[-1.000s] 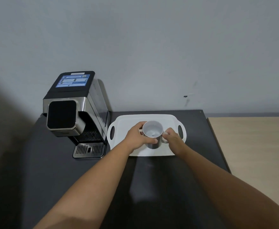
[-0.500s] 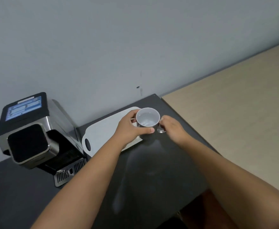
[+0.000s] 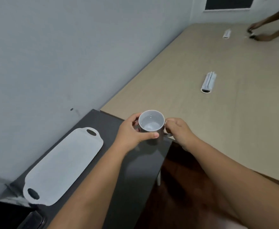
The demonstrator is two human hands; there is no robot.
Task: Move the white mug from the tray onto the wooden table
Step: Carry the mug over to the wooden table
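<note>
Wooden table (image 3: pixel 218 116) beside dark counter (image 3: pixel 112 126)

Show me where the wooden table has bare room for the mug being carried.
The wooden table is bare along its near edge, between the wall and the nearer cable port. The far end, past the second port, is crowded by another person's hands. Both hands hold the white mug.
</note>
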